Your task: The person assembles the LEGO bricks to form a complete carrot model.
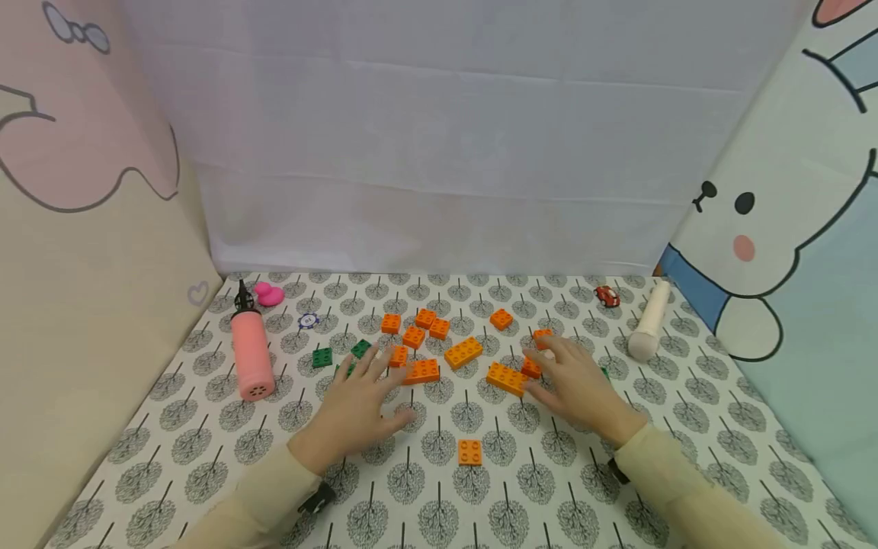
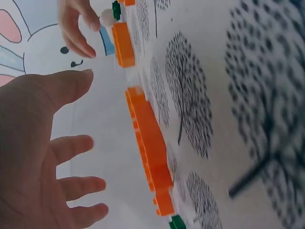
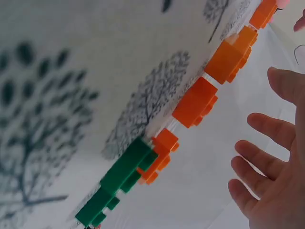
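Note:
My left hand hovers palm down with fingers spread, behind a long orange building brick and beside small green bricks. The right hand is over the right side of the group, its fingers extended near a light orange long brick and a small orange one. Neither hand holds anything. In the left wrist view, a gap separates the left fingers from an orange brick. Green bricks show in the right wrist view, apart from the right fingers; the right hand mostly hides them from the head camera.
Several orange bricks lie farther back, and one square orange brick lies near the front. On the left are a pink bottle, pink toy duck and round chip. A red toy car and white cylinder lie right.

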`<state>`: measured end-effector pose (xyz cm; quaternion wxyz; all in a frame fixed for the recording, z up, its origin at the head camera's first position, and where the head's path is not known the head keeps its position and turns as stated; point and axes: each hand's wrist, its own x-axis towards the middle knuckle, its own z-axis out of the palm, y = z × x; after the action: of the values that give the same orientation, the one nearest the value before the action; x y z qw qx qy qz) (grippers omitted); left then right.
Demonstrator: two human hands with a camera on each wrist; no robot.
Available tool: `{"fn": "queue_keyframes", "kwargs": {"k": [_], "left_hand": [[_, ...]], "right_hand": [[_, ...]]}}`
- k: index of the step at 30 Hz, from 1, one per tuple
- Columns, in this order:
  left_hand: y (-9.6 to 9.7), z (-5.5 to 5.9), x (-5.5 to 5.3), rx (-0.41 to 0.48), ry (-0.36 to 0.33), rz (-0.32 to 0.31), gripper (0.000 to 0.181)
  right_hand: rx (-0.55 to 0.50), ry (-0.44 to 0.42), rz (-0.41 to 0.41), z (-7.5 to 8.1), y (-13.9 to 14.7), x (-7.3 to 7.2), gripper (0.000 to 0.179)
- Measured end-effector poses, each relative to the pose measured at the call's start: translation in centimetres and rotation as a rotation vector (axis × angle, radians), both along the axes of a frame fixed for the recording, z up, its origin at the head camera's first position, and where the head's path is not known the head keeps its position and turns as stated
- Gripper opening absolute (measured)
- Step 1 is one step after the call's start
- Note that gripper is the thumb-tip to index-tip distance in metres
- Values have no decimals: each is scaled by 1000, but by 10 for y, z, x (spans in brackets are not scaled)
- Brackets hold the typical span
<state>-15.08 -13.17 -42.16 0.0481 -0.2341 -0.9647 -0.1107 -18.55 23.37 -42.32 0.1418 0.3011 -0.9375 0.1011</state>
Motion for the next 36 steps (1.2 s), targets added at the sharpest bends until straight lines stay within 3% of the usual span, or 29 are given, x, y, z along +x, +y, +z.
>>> {"fn": "queue_keyframes", "kwargs": {"k": [9, 18, 36], "left_hand": [[37, -9, 6, 46, -67, -240, 47], [65, -13, 15, -26, -94, -352, 48], [72, -15, 15, -111, -59, -377, 34]], "right_hand": [[-15, 69, 94, -5, -14, -8, 40], [43, -28, 90, -4, -27, -7, 42], [55, -98, 93, -4, -29, -9, 43]]}}
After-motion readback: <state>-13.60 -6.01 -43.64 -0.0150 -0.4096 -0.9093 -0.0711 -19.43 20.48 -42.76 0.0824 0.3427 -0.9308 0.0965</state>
